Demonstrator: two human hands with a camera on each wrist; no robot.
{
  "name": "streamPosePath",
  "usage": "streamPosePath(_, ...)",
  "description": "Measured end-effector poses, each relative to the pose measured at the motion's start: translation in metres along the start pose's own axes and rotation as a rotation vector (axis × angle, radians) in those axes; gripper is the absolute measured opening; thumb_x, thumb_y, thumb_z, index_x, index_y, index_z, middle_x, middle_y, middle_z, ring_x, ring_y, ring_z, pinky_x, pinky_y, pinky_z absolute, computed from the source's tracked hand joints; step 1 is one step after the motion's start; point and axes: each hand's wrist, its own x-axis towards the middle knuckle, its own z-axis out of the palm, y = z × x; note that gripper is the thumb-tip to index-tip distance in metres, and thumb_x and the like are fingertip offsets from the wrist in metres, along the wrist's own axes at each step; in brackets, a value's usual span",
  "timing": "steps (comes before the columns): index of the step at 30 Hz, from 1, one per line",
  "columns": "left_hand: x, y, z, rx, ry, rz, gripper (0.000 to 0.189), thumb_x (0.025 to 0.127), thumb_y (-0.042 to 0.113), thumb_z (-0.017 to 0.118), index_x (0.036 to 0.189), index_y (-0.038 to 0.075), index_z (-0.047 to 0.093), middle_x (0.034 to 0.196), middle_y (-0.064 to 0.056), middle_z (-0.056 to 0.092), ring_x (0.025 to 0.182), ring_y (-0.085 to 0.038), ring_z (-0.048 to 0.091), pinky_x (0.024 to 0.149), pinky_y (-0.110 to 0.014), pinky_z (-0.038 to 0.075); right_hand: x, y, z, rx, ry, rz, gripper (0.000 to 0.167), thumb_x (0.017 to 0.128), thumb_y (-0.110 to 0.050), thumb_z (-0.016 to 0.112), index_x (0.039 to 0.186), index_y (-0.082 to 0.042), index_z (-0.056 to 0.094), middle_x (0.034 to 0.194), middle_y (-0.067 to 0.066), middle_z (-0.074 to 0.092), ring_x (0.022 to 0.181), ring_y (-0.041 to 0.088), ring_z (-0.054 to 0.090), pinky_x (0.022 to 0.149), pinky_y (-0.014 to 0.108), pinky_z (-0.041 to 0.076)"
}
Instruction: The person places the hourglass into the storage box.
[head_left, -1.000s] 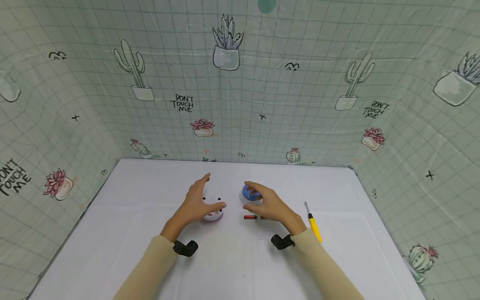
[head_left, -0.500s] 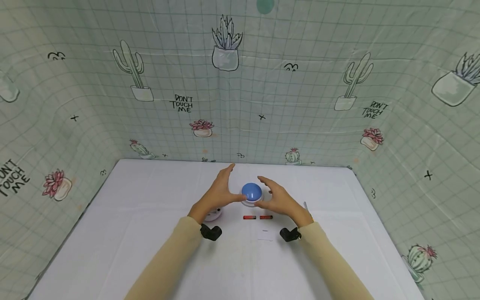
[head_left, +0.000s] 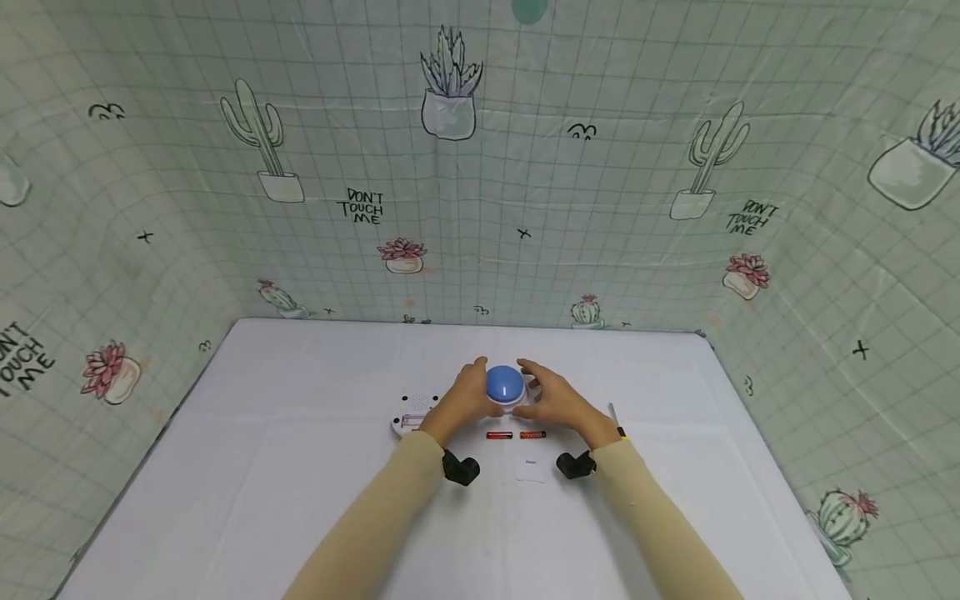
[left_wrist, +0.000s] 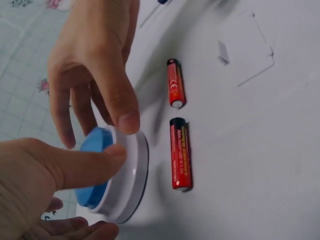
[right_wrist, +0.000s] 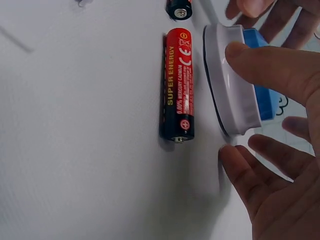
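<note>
A round push button (head_left: 505, 384) with a blue dome and white base stands upright on the white table, between both hands. My left hand (head_left: 465, 398) is at its left side, thumb in front and fingers behind. In the left wrist view, the left thumb (left_wrist: 95, 165) overlaps the dome and base. On the other side, my right hand (head_left: 555, 402) arches with fingers spread. The right wrist view has its thumb (right_wrist: 255, 60) across the white base (right_wrist: 232, 85), while the lower fingers (right_wrist: 245, 170) stand apart from the base.
Two red-and-black AAA batteries (head_left: 499, 435) lie just in front of the button. A small white cover (head_left: 531, 471) lies nearer. At left, a white round device (head_left: 420, 406) shows speaker holes, partly behind the left arm. A screwdriver (head_left: 613, 413) is partly hidden by the right sleeve.
My left hand has moved right, from over the white round device to the blue button. My right hand has shifted slightly right, uncovering the button and batteries.
</note>
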Motion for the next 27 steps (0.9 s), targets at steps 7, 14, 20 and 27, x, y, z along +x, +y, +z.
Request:
streamPosePath(7, 0.001, 0.001, 0.009, 0.068, 0.003, -0.055, 0.085, 0.081, 0.011, 0.088, 0.149, -0.009, 0.040, 0.140, -0.031, 0.052, 0.134, -0.044, 0.052, 0.114, -0.055, 0.045, 0.002, 0.002, 0.004, -0.020, 0.008, 0.016, 0.080, 0.084, -0.016, 0.084, 0.151, 0.005, 0.044, 0.146, 0.024, 0.056, 0.122, 0.036, 0.062, 0.099, 0.047, 0.056)
streamPosePath(14, 0.001, 0.005, 0.009, 0.067, 0.026, -0.006, 0.068, 0.085, 0.009, 0.083, 0.140, -0.012, 0.050, 0.132, -0.030, 0.060, 0.128, -0.042, 0.058, 0.110, -0.053, 0.049, 0.000, 0.002, 0.002, 0.015, 0.027, -0.004, 0.063, 0.087, -0.009, 0.080, 0.142, 0.005, 0.053, 0.137, 0.023, 0.062, 0.115, 0.034, 0.065, 0.097, 0.046, 0.057)
streamPosePath(20, -0.003, 0.015, 0.006, 0.031, 0.048, 0.020, 0.068, 0.087, 0.010, 0.082, 0.143, -0.010, 0.049, 0.137, -0.029, 0.058, 0.131, -0.042, 0.056, 0.112, -0.054, 0.047, -0.006, -0.002, -0.008, 0.063, 0.044, 0.030, 0.063, 0.088, -0.007, 0.080, 0.144, 0.003, 0.052, 0.141, 0.022, 0.059, 0.121, 0.037, 0.064, 0.101, 0.046, 0.057)
streamPosePath(27, -0.018, 0.025, -0.005, -0.031, 0.095, 0.066, 0.067, 0.085, 0.012, 0.084, 0.143, -0.006, 0.054, 0.138, -0.027, 0.058, 0.133, -0.042, 0.054, 0.111, -0.056, 0.047, -0.016, -0.011, -0.020, 0.124, 0.077, -0.001, 0.065, 0.088, -0.005, 0.080, 0.145, 0.005, 0.050, 0.145, 0.024, 0.055, 0.124, 0.039, 0.062, 0.100, 0.042, 0.058)
